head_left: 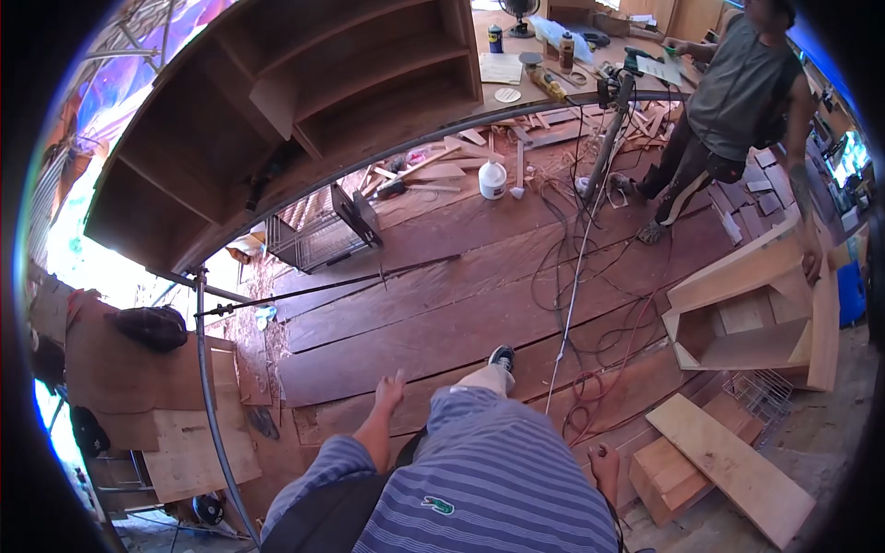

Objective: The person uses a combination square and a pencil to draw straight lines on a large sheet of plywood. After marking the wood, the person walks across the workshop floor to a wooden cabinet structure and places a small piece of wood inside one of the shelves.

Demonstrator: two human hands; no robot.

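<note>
My left hand hangs in front of my body above the plank floor, its fingers partly stretched out and nothing in them. Low on my right side, my right hand has its fingers curled in, with no object visible in it. Nearest to that hand are a wooden block and a pale board lying across it. Beyond them stands an open wooden cabinet frame.
A large shelf unit rests on the bench at upper left. A co-worker stands at upper right, one hand on the cabinet frame. Cables trail over the floor near a white bucket, a wire rack and wood scraps.
</note>
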